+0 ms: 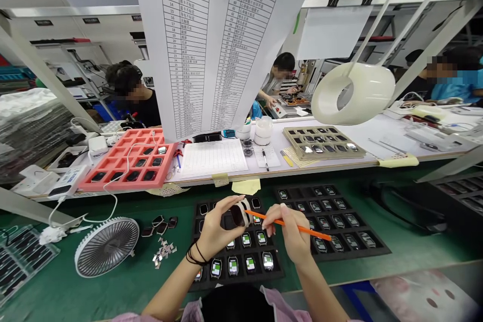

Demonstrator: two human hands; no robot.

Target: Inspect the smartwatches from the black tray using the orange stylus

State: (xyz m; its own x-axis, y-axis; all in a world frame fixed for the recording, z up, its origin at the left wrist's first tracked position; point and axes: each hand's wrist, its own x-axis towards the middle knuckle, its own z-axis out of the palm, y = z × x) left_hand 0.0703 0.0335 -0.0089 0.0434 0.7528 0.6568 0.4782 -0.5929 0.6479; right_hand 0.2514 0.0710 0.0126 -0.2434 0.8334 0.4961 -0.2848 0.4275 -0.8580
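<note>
Pinching a watch-like device point(237, 216) toward six o'clock, the left hand point(216, 229) partly hides a black tray point(279, 261), while the right hand point(293, 234) pinches an orange stick point(317, 234), its contact unclear, above a green bench point(143, 284), a fan point(106, 246) at eight, a cut-off sheet point(213, 35) at twelve.

a rounded, dark-faced watch piece point(238, 215) with a pale edge, which I hold tilted above the left-hand black tray point(278, 268), my slim orange stick point(315, 233) slanting, tip at that pale edge, far end right of the tray
</note>
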